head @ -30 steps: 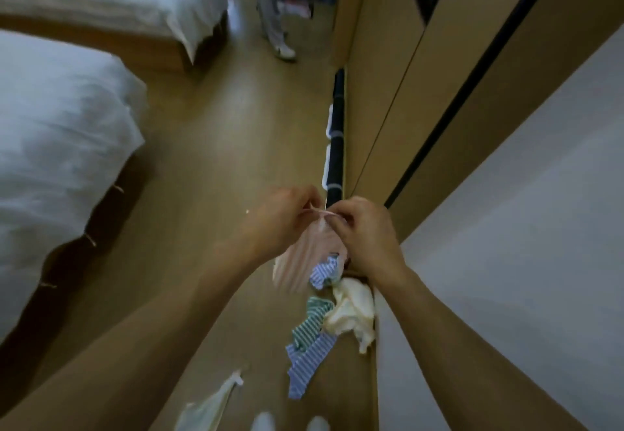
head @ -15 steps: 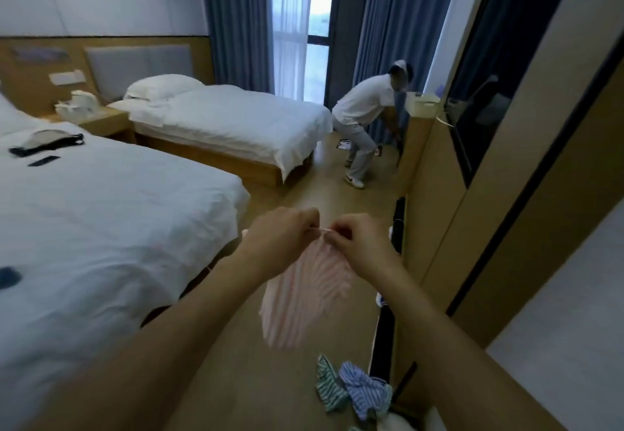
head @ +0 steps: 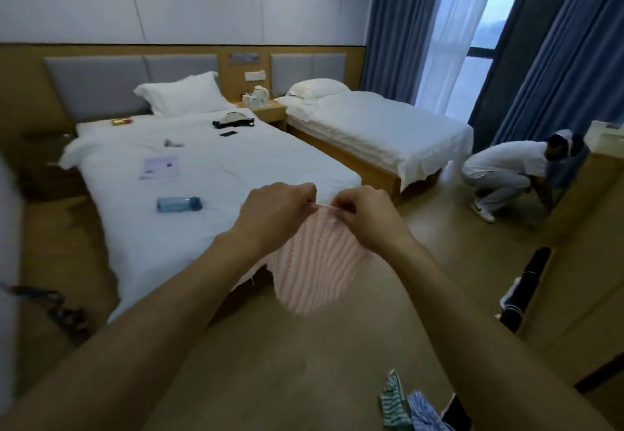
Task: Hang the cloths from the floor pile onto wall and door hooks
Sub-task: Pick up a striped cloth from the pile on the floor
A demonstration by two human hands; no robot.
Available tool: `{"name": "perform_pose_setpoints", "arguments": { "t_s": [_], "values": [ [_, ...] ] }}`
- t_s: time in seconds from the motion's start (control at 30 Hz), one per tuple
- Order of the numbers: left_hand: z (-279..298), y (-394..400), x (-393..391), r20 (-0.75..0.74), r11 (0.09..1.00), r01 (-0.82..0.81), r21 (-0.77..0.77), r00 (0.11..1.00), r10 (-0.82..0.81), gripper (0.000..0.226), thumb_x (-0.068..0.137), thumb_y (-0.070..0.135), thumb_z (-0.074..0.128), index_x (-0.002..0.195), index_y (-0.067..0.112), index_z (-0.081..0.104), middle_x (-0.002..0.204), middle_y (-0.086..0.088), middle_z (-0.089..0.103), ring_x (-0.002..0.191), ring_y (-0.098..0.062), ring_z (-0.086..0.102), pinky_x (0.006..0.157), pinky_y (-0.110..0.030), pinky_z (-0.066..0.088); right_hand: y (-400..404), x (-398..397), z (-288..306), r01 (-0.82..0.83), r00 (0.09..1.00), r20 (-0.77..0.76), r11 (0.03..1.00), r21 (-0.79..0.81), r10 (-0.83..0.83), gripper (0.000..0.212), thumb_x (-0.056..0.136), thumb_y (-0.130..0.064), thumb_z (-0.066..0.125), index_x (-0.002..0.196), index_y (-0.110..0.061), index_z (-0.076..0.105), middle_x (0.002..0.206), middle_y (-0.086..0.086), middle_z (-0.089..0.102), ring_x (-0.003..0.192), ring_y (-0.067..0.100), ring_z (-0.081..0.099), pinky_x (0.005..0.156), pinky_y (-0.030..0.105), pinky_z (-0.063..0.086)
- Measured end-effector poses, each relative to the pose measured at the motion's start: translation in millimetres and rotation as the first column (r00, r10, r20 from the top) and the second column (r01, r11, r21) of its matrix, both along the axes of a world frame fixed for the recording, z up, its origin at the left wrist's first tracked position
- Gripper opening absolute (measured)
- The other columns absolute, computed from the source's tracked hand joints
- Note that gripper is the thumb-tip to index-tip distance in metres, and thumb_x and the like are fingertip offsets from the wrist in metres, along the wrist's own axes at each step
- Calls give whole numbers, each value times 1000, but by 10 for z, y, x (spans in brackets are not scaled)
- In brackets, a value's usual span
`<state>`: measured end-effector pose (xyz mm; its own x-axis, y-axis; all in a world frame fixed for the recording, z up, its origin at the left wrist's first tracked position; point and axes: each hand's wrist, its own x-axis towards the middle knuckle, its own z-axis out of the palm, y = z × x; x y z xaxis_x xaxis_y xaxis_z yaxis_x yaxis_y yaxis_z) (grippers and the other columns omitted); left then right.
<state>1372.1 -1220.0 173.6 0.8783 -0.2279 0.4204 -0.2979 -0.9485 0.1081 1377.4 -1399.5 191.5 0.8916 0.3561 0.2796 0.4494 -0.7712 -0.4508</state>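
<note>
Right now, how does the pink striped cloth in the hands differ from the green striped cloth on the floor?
The pink striped cloth hangs spread out in the air, while the green striped cloth lies crumpled on the wooden floor. The left hand and right hand pinch the pink striped cloth at its top edge; nothing touches the green striped cloth except a blue striped cloth beside it. Both have stripes.

Your wooden floor (head: 277, 373) carries a green striped cloth (head: 391, 403) and a blue striped cloth (head: 423, 413) at the lower right of the frame. The near bed (head: 111, 201), centre left, holds a blue bottle (head: 179, 204), a paper sheet (head: 159, 168), a dark phone (head: 228, 133) and a pillow (head: 182, 94).
</note>
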Motion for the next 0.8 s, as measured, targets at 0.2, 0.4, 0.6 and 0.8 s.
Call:
{"name": "perform_pose_setpoints", "arguments": {
  "t_s": [0.2,0.4,0.6,0.8],
  "values": [
    [75,800,-590,13,986,-166,12,986,166,17,97,42,47,96,27,56,82,2,66,75,-18,59,67,-36,50,863,-257,-74,-133,990,-43,989,57,136,23,93,-7,48,94,-18,68,94,-1,67,88,14,60,76,25,47],
    [145,1643,-1273,38,948,-319,-14,947,319,17,99,39,47,98,25,56,88,1,68,77,-19,61,70,-40,53,1949,-640,-41,-282,959,-5,959,34,282,20,94,-6,41,88,-16,57,90,3,63,86,19,58,71,29,46],
    [207,2751,-2200,73,879,-476,-43,876,478,18,99,39,47,94,25,57,86,0,67,73,-17,61,66,-40,55,3226,-1319,56,-442,897,47,893,86,439,22,90,-3,40,80,-10,58,81,4,60,79,20,54,61,26,35],
    [286,3946,-3328,126,808,-586,-63,798,589,17,97,40,49,87,28,55,76,7,63,66,-12,59,62,-36,54,4558,-2173,68,-600,799,85,787,142,595,21,96,-22,46,91,-15,65,84,-2,65,75,8,57,68,17,45]
  ]
}}
